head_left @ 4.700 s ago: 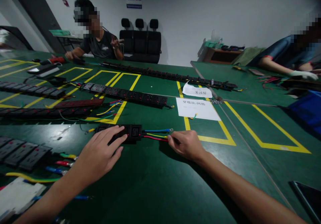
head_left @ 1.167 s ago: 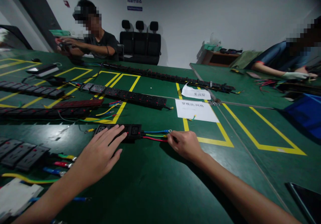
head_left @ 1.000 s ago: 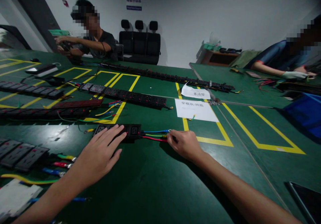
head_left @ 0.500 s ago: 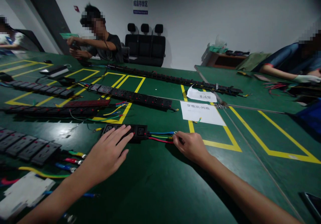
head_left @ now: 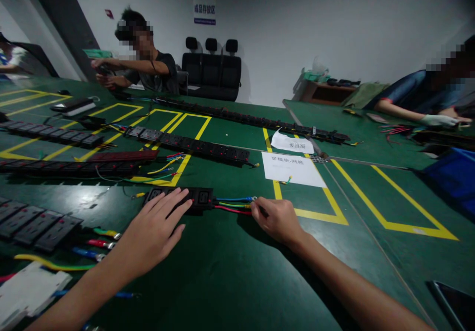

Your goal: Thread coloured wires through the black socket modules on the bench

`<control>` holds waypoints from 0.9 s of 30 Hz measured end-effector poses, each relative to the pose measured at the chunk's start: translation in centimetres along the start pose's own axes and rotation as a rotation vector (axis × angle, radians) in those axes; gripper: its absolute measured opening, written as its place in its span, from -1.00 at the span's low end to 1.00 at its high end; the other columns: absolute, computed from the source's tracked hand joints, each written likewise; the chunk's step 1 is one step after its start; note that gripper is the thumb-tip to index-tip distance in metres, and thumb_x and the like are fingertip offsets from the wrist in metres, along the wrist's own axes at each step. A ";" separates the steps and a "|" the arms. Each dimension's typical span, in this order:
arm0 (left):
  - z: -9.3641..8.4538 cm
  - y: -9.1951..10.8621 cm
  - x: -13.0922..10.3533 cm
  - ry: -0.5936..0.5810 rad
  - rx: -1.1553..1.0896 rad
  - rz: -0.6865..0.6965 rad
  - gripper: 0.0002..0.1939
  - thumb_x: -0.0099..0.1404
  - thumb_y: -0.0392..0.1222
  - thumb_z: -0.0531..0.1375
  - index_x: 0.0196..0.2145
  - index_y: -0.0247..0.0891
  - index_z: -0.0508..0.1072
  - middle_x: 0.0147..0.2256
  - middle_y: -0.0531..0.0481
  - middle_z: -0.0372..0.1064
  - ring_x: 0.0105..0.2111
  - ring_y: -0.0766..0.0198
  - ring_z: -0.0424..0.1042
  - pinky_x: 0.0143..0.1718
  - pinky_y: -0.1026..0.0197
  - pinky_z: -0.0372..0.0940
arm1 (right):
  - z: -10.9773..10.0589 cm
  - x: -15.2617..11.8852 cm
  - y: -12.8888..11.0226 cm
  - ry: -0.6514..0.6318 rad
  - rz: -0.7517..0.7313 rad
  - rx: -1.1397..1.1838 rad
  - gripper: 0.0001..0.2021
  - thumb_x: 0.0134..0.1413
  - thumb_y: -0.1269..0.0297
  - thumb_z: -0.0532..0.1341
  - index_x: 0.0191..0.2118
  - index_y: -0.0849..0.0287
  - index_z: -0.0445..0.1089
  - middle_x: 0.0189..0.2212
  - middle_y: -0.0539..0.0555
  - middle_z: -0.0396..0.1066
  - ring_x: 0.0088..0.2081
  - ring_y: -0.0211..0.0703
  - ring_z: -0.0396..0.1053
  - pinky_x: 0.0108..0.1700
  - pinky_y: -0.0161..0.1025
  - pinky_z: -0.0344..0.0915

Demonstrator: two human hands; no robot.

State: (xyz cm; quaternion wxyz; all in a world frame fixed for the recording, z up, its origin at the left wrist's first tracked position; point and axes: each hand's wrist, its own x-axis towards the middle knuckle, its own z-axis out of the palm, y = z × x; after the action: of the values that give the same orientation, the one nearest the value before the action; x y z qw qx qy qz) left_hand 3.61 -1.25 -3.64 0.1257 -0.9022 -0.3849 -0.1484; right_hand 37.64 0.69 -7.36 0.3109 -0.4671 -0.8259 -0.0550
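A short black socket module [head_left: 203,198] lies on the green table, with blue, green-yellow and red wires [head_left: 232,205] running out of its right end. My left hand [head_left: 158,229] rests on top of the module, palm down with fingers spread, and hides its middle. At the wire ends my right hand [head_left: 274,219] is closed in a pinch around the tips, where the red wire goes under the fingers. The metal lug of the blue wire shows just above that pinch. From the module's left end a yellow-sleeved lug [head_left: 140,195] sticks out.
Long black socket strips [head_left: 189,145] lie beyond and to the left. Two white papers [head_left: 293,168] sit behind my right hand. At the lower left is a white plastic part [head_left: 31,294]; a phone [head_left: 452,301] lies lower right. People work across the table and at the right.
The whole view has shifted slightly, so the table things appear a little further left. Both hands keep their places on the module and at the wire ends.
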 end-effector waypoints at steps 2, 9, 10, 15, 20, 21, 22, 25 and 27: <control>0.0 0.1 0.0 -0.004 -0.002 -0.005 -0.53 0.44 -0.21 0.07 0.25 -0.31 0.36 0.30 -0.27 0.25 0.27 -0.11 0.29 0.20 -0.26 0.30 | 0.0 0.0 0.0 0.007 -0.009 -0.003 -0.66 0.33 0.30 0.09 -0.51 0.16 0.35 -0.67 -0.07 0.32 -0.66 -0.36 0.12 -0.49 -0.28 -0.08; -0.2 0.8 0.0 0.007 0.049 -0.001 -0.58 0.43 -0.23 0.08 0.18 -0.38 0.43 0.25 -0.35 0.29 0.24 -0.17 0.31 0.17 -0.27 0.32 | -0.1 0.0 0.0 -0.005 -0.022 0.014 -0.66 0.34 0.30 0.09 -0.51 0.16 0.34 -0.68 -0.08 0.28 -0.66 -0.36 0.11 -0.50 -0.30 -0.06; -0.2 0.9 0.0 0.005 0.056 0.001 -0.58 0.43 -0.23 0.08 0.18 -0.38 0.43 0.25 -0.35 0.29 0.23 -0.17 0.32 0.16 -0.27 0.32 | -0.1 0.0 0.0 -0.010 -0.024 0.019 -0.66 0.34 0.30 0.09 -0.51 0.16 0.34 -0.68 -0.08 0.27 -0.66 -0.36 0.11 -0.51 -0.30 -0.05; -0.4 1.0 -0.2 -0.021 0.071 -0.002 -0.55 0.44 -0.20 0.09 0.22 -0.33 0.40 0.29 -0.31 0.26 0.25 -0.15 0.29 0.17 -0.25 0.31 | -0.2 0.0 0.0 -0.007 -0.050 0.022 -0.67 0.33 0.32 0.10 -0.51 0.16 0.34 -0.69 -0.10 0.23 -0.67 -0.36 0.09 -0.53 -0.30 -0.04; -0.3 0.9 -0.4 -0.020 0.085 0.007 -0.52 0.43 -0.16 0.10 0.25 -0.32 0.38 0.29 -0.29 0.25 0.26 -0.15 0.29 0.17 -0.22 0.31 | -0.3 -0.1 0.0 0.007 -0.050 0.040 -0.67 0.33 0.34 0.10 -0.51 0.15 0.33 -0.69 -0.10 0.24 -0.67 -0.36 0.13 -0.52 -0.31 0.01; -0.3 0.9 -0.4 -0.014 0.086 0.011 -0.52 0.43 -0.16 0.10 0.25 -0.31 0.39 0.29 -0.28 0.26 0.25 -0.15 0.29 0.17 -0.21 0.32 | -0.2 -0.2 0.0 0.020 -0.038 0.047 -0.68 0.33 0.34 0.10 -0.50 0.15 0.35 -0.69 -0.10 0.25 -0.67 -0.36 0.14 -0.52 -0.31 0.02; -0.3 0.8 -0.5 -0.009 0.087 0.012 -0.53 0.43 -0.16 0.10 0.24 -0.31 0.39 0.29 -0.28 0.26 0.25 -0.15 0.30 0.16 -0.21 0.32 | -0.2 -0.2 0.0 0.034 -0.018 0.054 -0.71 0.33 0.33 0.11 -0.46 0.16 0.38 -0.69 -0.10 0.26 -0.68 -0.36 0.15 -0.52 -0.32 0.03; -0.2 0.8 -0.5 -0.004 0.090 0.012 -0.52 0.42 -0.15 0.10 0.24 -0.29 0.39 0.29 -0.27 0.26 0.25 -0.14 0.31 0.15 -0.21 0.34 | -0.2 -0.1 0.1 0.049 0.096 0.077 -0.81 0.33 0.28 0.11 -0.22 0.20 0.46 -0.70 -0.15 0.25 -0.69 -0.35 0.17 -0.54 -0.35 0.05; -0.2 0.7 -0.5 -0.003 0.086 0.014 -0.52 0.42 -0.15 0.10 0.24 -0.29 0.39 0.29 -0.27 0.27 0.24 -0.15 0.31 0.15 -0.21 0.34 | -0.3 0.0 0.2 0.014 0.184 0.082 -0.77 0.33 0.24 0.11 -0.10 0.22 0.45 -0.71 -0.16 0.25 -0.70 -0.33 0.18 -0.54 -0.35 0.05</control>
State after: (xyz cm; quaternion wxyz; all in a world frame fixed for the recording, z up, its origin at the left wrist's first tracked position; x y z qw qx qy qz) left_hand 3.78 -2.14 -3.75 0.1649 -0.8988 -0.3849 -0.1295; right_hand 37.88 0.68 -7.19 0.3391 -0.5275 -0.7790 0.0042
